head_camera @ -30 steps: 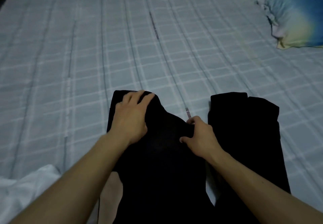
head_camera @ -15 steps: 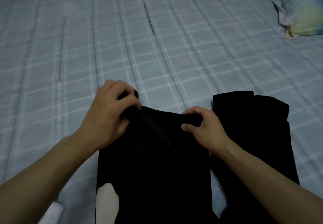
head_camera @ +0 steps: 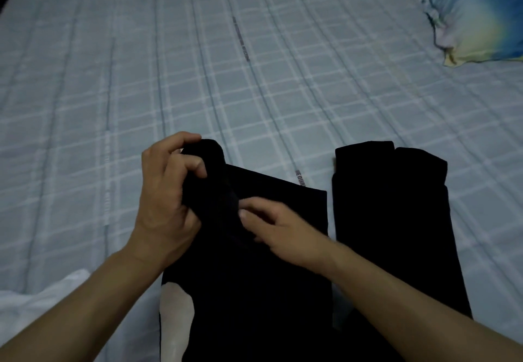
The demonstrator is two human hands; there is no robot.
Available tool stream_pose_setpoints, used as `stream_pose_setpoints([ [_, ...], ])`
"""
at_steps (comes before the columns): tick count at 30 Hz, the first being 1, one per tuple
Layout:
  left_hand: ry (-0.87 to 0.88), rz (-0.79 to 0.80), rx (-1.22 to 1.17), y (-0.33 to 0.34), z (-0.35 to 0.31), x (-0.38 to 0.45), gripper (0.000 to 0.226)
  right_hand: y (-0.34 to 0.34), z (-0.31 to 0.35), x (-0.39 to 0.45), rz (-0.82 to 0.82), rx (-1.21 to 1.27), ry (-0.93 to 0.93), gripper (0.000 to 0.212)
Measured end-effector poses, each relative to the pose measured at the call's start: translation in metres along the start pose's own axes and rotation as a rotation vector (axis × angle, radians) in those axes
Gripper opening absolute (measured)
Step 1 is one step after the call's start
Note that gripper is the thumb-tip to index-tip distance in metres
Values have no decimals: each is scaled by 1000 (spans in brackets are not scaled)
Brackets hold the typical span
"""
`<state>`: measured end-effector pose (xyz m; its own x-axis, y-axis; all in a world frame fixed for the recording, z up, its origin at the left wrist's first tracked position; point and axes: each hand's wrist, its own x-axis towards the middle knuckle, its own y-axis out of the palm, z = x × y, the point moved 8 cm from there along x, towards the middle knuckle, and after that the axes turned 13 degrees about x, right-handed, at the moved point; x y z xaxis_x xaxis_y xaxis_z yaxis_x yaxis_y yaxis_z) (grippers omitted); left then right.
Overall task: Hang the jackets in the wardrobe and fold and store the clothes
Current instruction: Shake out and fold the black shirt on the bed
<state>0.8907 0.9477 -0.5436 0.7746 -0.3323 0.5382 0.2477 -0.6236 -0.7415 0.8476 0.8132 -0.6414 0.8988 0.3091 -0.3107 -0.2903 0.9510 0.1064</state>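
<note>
Fingers of the left hand [head_camera: 167,192] pinch the black garment's [head_camera: 254,276] corner, lifted for folding. Beside it, the right hand [head_camera: 283,231] presses the cloth, its grip unclear.

I have one view only: a wide-angle head camera looking forward and down from close above the bed [head_camera: 254,84], which runs toward twelve o'clock, a pillow [head_camera: 478,19] lying at two o'clock.

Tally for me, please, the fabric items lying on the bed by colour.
Black garments: 2, one in both hands, one beside it
White cloth: 1
Multicoloured pillow: 1
Total: 4
</note>
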Motion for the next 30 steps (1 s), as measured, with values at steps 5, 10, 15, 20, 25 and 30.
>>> stream_pose_setpoints([
  [5, -1, -8, 16, -15, -4, -4, 34, 10, -16, 26, -72, -762, -193, 52],
  [10, 40, -1, 77, -25, 13, -2, 18, 24, -26, 60, 4, -1097, -111, 81],
  [15, 63, 80, 173, -28, 44, -13, 15, 7, -27, 75, -102, -791, 140, 60],
  [20, 80, 102, 215, -44, 60, -28, 12, 5, -17, 90, -38, -682, 213, 50],
  [25, 34, 99, 246, -61, 71, -39, 31, 1, -7, 84, -120, -528, 12, 15],
  [30, 50, 90, 289, -70, 80, -44, 10, -23, 0, 80, -389, -422, -128, 15],
])
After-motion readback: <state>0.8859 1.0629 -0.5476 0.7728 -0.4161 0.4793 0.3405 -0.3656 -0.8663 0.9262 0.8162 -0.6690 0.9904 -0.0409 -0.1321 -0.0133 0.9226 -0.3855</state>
